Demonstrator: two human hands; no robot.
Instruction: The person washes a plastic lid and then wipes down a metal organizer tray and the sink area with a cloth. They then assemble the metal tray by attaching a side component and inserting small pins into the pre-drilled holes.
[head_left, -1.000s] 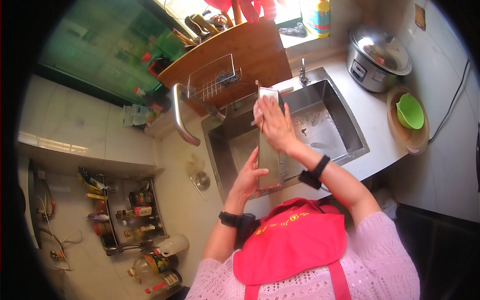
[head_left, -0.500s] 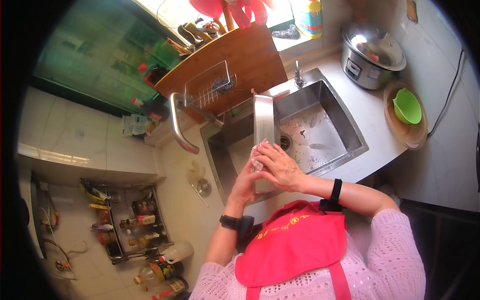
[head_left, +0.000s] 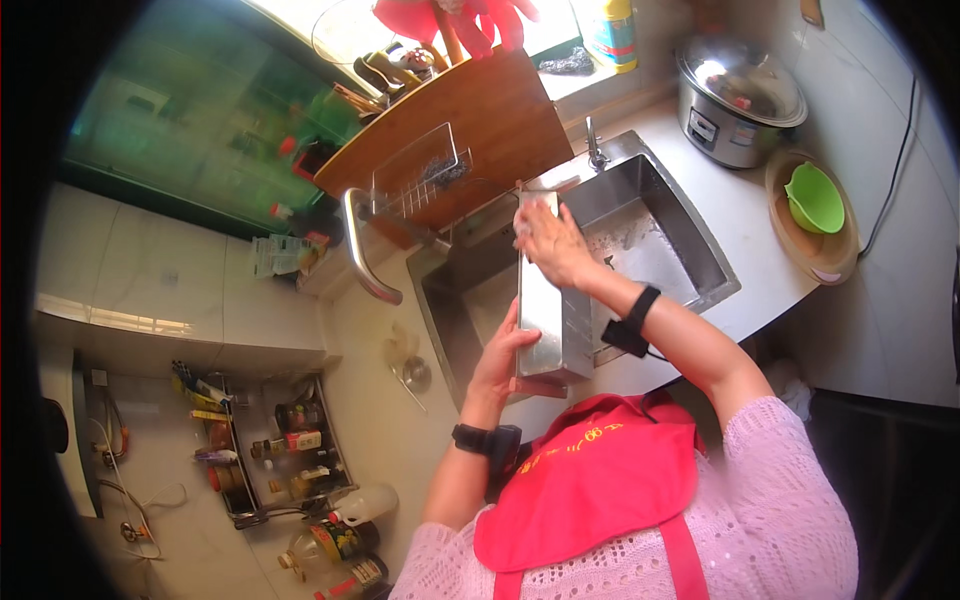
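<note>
Metal tray: a long, narrow stainless tray is held lengthwise over the left basin of the double sink, its near end toward the red apron, its far end up by the tap.
Left hand: the left hand wraps the tray's near left wall, fingers curled on the metal, taking most of the weight.
Right hand: the right hand lies on the far end, pressing what looks like a pale cloth or sponge against the rim; what it is exactly cannot be told.
Surroundings: a wooden cutting board leans behind the sink with a wire rack on it; a rice cooker and a green bowl on a round board sit well off to the right.
Risk, slipping: the tray is probably wet and smooth, and only one hand truly grips it; a hard push from the right hand could twist it out of the left and drop it into the basin.
Risk, edges: the thin sheet-metal rim could nick the fingers if the cloth slides off.
Risk, knocks: the far end sits near the tap and the leaning board; a swing that way could strike either.
Risk, splashing: tilted toward the body, any water would likely run onto the apron.
</note>
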